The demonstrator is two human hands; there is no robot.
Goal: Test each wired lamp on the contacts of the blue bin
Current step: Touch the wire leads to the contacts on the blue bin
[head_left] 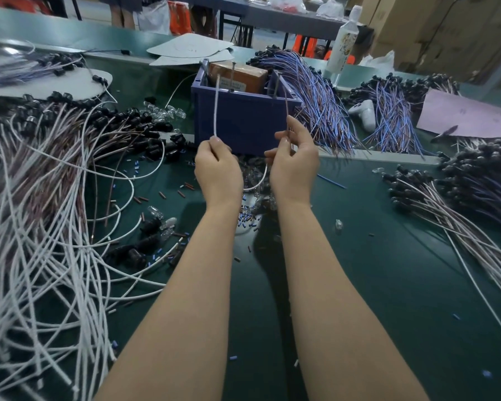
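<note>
A blue bin (237,120) stands at the middle of the green table, with a brown block (240,76) inside and upright metal pins (232,73) on its rim. My left hand (217,169) pinches a white wire (215,111) that rises to the left pins. My right hand (294,163) pinches a brown wire (286,108) that rises toward the right pin (276,85). The white wire loops low between both hands; the lamp on it is hidden.
White and brown wired lamps (41,212) heap on the left. Blue-purple wire bundles (324,102) lie right of the bin, more lamps (460,198) at far right. A white bottle (343,41), a white controller-shaped object (365,111) and pink paper (469,114) sit behind. Small sleeves litter the table.
</note>
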